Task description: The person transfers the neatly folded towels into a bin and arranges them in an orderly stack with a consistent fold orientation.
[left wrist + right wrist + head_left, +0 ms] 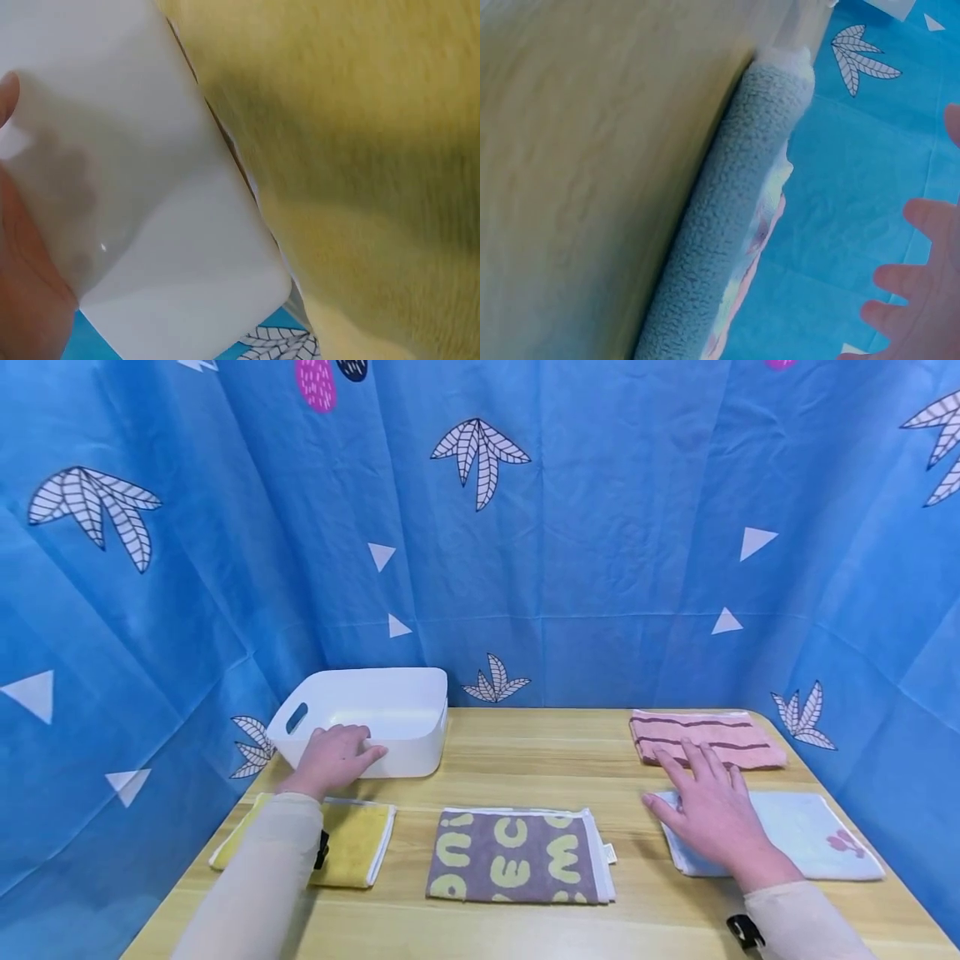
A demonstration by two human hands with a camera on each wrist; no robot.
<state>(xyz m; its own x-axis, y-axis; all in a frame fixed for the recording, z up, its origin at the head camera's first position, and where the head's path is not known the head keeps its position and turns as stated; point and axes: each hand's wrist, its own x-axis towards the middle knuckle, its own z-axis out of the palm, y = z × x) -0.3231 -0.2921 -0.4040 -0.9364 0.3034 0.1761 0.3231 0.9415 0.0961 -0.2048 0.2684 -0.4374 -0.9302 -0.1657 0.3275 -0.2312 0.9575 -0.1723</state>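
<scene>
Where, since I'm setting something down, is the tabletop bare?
Bare tabletop lies between white bin and pink towel, behind the lettered towel; narrower gaps flank it. Crowded: around left hand and yellow towel, and around right hand and blue towel.

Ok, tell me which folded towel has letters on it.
The purple-grey towel, between the yellow towel and the pale blue towel: big yellow-green letters run across it. Those two and the striped pink towel show none.
</scene>
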